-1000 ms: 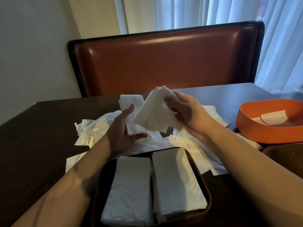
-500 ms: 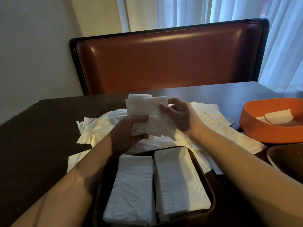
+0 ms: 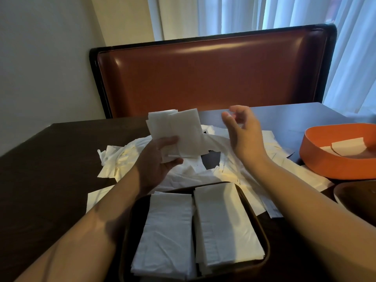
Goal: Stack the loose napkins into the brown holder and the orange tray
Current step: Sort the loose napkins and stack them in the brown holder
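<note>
Small sheaf of folded napkins (image 3: 175, 135) just above frame centre, upright, clamped in left hand (image 3: 160, 161). Brown holder (image 3: 264, 243) straight below at bottom centre, two stacks lying lengthwise. Right hand (image 3: 242, 135) beside the sheaf, apart, fingers spread, empty; orange tray (image 3: 329, 165) at right edge.

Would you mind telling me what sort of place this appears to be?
Probably a restaurant or café booth: a padded brown booth seat behind a dark table, with napkins stacked in a brown holder and sheer curtains.
</note>
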`<state>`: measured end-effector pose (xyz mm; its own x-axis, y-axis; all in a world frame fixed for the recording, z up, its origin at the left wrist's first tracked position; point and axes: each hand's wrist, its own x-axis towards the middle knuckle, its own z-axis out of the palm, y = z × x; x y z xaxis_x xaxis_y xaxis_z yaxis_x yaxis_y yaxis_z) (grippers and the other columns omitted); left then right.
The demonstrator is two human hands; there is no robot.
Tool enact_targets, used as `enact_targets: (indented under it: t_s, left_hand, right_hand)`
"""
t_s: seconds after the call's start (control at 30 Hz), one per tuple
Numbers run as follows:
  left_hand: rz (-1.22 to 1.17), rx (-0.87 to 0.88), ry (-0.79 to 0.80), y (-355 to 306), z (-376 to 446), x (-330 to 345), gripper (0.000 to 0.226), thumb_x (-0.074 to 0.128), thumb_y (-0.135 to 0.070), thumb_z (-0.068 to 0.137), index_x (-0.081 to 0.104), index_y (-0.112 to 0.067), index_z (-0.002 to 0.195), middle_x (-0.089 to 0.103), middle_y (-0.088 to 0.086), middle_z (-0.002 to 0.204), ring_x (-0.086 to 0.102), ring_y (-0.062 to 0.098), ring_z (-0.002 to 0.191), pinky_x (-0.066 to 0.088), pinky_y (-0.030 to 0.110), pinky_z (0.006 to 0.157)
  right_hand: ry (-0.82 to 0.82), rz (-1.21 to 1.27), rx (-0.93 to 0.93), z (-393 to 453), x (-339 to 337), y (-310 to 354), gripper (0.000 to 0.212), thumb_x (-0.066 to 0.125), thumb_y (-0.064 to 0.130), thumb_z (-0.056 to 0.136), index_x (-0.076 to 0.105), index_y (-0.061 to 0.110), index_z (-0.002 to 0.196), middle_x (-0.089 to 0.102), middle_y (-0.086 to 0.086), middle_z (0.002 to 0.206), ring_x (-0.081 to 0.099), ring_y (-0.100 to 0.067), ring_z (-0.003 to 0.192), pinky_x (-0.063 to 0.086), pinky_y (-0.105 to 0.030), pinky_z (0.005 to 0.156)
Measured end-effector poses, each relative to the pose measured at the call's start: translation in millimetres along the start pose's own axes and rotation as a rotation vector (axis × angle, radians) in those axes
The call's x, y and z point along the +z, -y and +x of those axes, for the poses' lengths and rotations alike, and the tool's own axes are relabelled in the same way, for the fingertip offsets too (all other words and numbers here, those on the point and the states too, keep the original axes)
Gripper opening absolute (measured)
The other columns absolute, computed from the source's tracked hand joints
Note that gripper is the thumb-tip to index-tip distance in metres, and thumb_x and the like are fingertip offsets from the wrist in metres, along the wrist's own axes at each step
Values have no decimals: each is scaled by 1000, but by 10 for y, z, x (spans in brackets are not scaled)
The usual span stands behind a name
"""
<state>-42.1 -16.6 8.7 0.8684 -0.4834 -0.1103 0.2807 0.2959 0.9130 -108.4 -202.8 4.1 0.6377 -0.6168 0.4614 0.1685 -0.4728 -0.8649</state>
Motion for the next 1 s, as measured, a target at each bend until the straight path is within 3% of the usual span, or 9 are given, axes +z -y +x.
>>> enact_targets:
  t_s: [0.07,0.13,0.2,0.3,0.47,0.57,0.67,0.8,1.0]
  left_hand:
    - [49,9,48,6,-35,20,41,66,-15,74,54,-18,114,58,10,113,58,28,103,56,28,59]
    - [98,17,91,16,-50,42,36,64,-15,78,53,-18,112,57,10,110,58,26,98,57,27,58]
    - [84,11,117,5,-60,55,30,61,-15,81,53,-18,109,58,10,105,59,25,92,55,28,57]
    - [5,6,125,-25,-62,52,34,63,-20,75,56,-15,108,60,10,98,60,26,86,50,29,52]
    - [-5,15,128,-26,-59,46,35,63,-23,75,56,-15,109,60,11,96,59,25,84,49,29,48]
    - [12,10,142,-21,-59,52,37,62,-24,76,55,-17,111,60,10,100,60,24,84,50,29,50]
    - [73,18,191,-9,-76,54,36,60,-23,76,54,-20,111,58,8,102,59,23,87,52,28,54]
    - [115,26,188,-3,-72,41,35,60,-23,76,54,-20,110,59,7,100,61,21,84,52,29,56]
    - [64,-93,272,-26,-59,-9,53,44,-55,93,59,-14,123,63,12,91,64,22,68,47,30,46]
  right_hand:
    - [179,216,33,-60,49,95,34,60,33,96,60,7,119,61,3,99,58,-2,87,49,-15,77]
    - [264,204,-12,-103,88,146,33,62,27,95,63,4,119,66,1,101,62,-3,86,53,-14,73]
    - [247,106,-116,-125,103,173,24,65,22,93,66,7,112,69,3,100,64,-1,85,54,-13,71]
    - [199,205,-106,-135,59,216,8,66,10,92,68,7,99,67,4,94,61,6,80,51,-11,69]
    - [218,391,52,-104,7,245,18,65,3,91,59,10,106,69,-2,104,64,-2,91,56,-18,72]
    - [330,493,134,-100,-6,222,39,67,-3,87,52,18,116,66,-14,113,64,-21,104,59,-31,83]
    - [356,358,90,-119,17,215,41,68,4,88,55,22,122,66,-10,113,64,-20,103,60,-34,84]
    - [280,201,-79,-141,46,244,15,64,13,92,66,15,107,67,2,104,65,-14,96,60,-25,76]
    - [218,152,-241,-112,36,263,10,67,11,91,69,11,101,71,-1,100,67,-16,92,58,-25,78]
